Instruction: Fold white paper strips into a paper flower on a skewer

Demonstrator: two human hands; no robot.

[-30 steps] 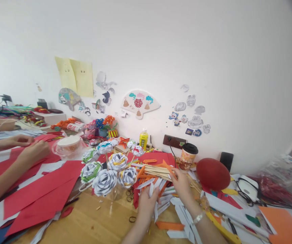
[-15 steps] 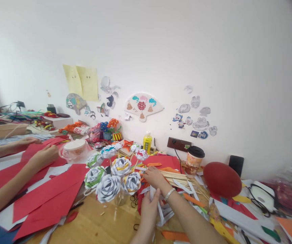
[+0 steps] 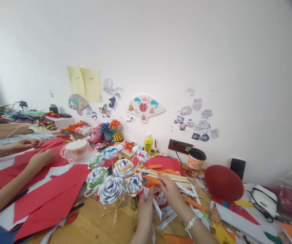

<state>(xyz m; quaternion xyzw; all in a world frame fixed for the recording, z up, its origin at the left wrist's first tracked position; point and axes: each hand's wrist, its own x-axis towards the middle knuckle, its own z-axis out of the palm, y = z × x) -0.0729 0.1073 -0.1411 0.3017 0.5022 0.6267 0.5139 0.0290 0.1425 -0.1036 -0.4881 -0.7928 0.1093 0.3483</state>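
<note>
1. The orange folded paper strips (image 3: 151, 182) lie just right of the frame's lower centre, beyond the left hand and immediately up-left of the right hand's fingertips. Their longest visible edges run roughly sideways across the frame.
2. The right hand (image 3: 170, 191) is the nearer one: its fingertips, set narrow, reach the right end of the orange pieces. Whether they pinch one cannot be told.
3. The left hand (image 3: 145, 208), at the bottom centre, has thumb and fingers closed on a white paper strip (image 3: 146, 192), whose tip points up the frame, toward the orange pieces.
4. The wooden sticks (image 3: 180, 179) lie just beyond the right hand, sloping gently down to the right. Paper roses (image 3: 110, 189) stand to the left of both hands.
5. Half a second earlier, the right hand reached farther up-left, its wrist beside the left hand. Now it sits lower and farther right, its bracelet (image 3: 191, 223) well apart from the left hand, and more orange paper shows. The left hand has kept its hold on white paper.
</note>
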